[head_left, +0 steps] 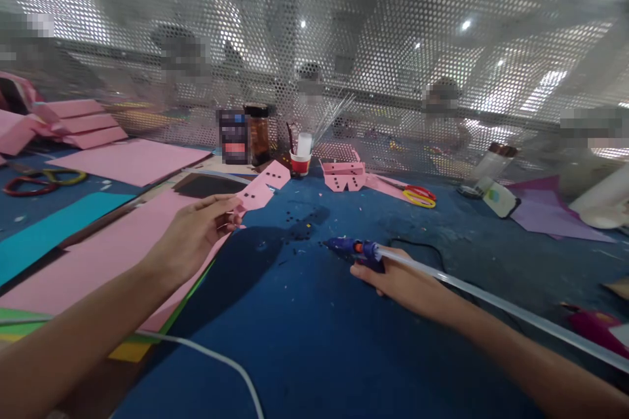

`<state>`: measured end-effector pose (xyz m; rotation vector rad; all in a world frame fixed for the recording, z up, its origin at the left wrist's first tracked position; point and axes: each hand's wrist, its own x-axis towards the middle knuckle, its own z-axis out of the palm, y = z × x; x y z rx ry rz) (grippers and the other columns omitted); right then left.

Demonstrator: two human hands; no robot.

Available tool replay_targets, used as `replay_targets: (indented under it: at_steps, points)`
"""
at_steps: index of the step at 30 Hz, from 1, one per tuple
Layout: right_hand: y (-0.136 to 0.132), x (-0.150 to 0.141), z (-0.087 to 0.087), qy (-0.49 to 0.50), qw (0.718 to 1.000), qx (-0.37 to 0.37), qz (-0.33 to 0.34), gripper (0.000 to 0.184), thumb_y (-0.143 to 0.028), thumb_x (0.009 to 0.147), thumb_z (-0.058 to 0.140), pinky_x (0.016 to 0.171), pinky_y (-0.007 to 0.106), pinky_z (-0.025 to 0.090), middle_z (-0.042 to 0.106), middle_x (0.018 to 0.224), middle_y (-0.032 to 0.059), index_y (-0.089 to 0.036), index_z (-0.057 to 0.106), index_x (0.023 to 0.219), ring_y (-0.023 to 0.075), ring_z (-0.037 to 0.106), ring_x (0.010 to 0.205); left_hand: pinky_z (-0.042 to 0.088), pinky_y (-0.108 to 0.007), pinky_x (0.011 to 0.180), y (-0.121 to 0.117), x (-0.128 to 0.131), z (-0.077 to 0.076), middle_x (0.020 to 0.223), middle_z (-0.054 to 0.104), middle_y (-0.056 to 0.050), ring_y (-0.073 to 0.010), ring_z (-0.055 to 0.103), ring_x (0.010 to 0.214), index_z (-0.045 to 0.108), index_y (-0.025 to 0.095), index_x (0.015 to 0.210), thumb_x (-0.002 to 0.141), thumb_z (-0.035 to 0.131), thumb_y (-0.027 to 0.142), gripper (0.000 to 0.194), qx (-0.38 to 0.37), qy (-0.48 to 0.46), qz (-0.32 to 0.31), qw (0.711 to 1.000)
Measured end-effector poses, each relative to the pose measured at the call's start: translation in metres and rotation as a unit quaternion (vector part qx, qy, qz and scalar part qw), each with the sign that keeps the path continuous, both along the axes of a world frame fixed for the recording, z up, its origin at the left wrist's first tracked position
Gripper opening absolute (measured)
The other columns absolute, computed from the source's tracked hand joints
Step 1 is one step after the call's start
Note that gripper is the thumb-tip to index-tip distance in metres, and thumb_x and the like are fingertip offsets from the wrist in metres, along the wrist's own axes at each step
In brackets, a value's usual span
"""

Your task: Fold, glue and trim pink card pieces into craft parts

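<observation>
My left hand (199,229) pinches a pink paper cutout (260,191) by its near end, holding it up over the table. Small black squares dot the cutout, and a notch is cut in its lower edge. My right hand (388,275) is wrapped round a blue glue gun (351,247), whose tip points left. From its back a long clear glue stick (491,301) runs over my right forearm. Tiny black squares (297,229) lie scattered on the blue table between the hands. Farther back stands a folded pink paper piece (344,175) with similar black squares.
Pink sheets (113,249) are stacked at left, with a turquoise strip (59,229) and scissors (44,182) beyond. A paper cup (300,162), brown jar (259,134) and red-yellow scissors (419,195) stand or lie at the back. Purple paper (550,209) is right. A white cord (216,355) crosses the front.
</observation>
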<state>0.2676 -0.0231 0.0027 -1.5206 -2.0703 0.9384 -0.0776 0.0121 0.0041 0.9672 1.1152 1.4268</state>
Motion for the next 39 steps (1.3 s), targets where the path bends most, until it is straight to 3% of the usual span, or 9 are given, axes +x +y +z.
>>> replay_targets:
  at_steps: [19, 31, 39]
  points:
    - [0.0001, -0.0027, 0.0053, -0.075, 0.997, -0.007, 0.013, 0.028, -0.045, 0.094, 0.059, 0.051, 0.022, 0.037, 0.057, 0.062, -0.0029, -0.020, 0.061, 0.081, 0.0134, 0.057, 0.057, 0.048, -0.023, 0.066, 0.0006, 0.0030, -0.0041, 0.084, 0.067, -0.001, -0.0120, 0.059, 0.073, 0.073, 0.015, 0.086, 0.070, 0.087, 0.037, 0.030, 0.005, 0.023, -0.003, 1.000]
    - [-0.0006, -0.0057, 0.0083, -0.073, 0.997, -0.021, 0.004, 0.027, -0.043, 0.093, 0.060, 0.050, 0.022, 0.036, 0.056, 0.061, -0.0036, -0.020, 0.059, 0.079, 0.0120, 0.054, 0.054, 0.049, -0.023, 0.067, -0.0024, 0.0050, -0.0016, 0.084, 0.068, -0.001, -0.0112, 0.060, 0.073, 0.074, 0.015, 0.087, 0.071, 0.087, 0.035, 0.029, 0.008, 0.015, -0.006, 1.000]
    - [-0.0016, -0.0053, 0.0067, -0.028, 0.999, -0.023, 0.005, 0.026, -0.044, 0.093, 0.061, 0.049, 0.021, 0.036, 0.057, 0.063, -0.0032, -0.020, 0.064, 0.087, 0.0114, 0.056, 0.055, 0.050, -0.023, 0.063, -0.0024, 0.0073, -0.0001, 0.082, 0.067, -0.003, -0.0132, 0.059, 0.072, 0.075, 0.016, 0.084, 0.065, 0.089, 0.037, 0.031, 0.011, 0.021, 0.006, 1.000]
